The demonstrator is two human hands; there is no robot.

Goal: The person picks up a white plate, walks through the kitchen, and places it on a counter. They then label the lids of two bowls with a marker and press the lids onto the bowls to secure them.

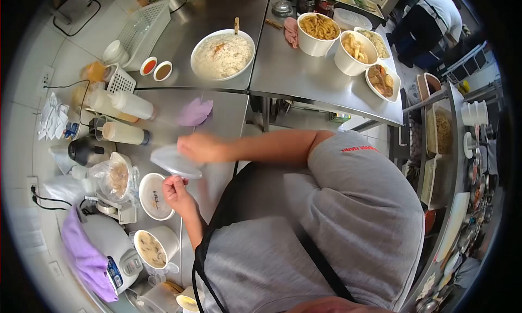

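My right hand, smeared by motion, is closed at the rim of a round translucent plastic lid. Below it in the head view, my left hand has its fingers curled together against the lid's near edge; what they pinch, if anything, is hidden. Right beside my left hand stands a white round tub with dark handwriting on it. A white tub of pale food with dark pieces is close by. A purple cloth lies on the steel counter beyond my right hand.
Squeeze bottles, a bagged container and a rice cooker line the wall side. Further along are a large rice bowl, two sauce cups and several food tubs. Another person bends over at upper right.
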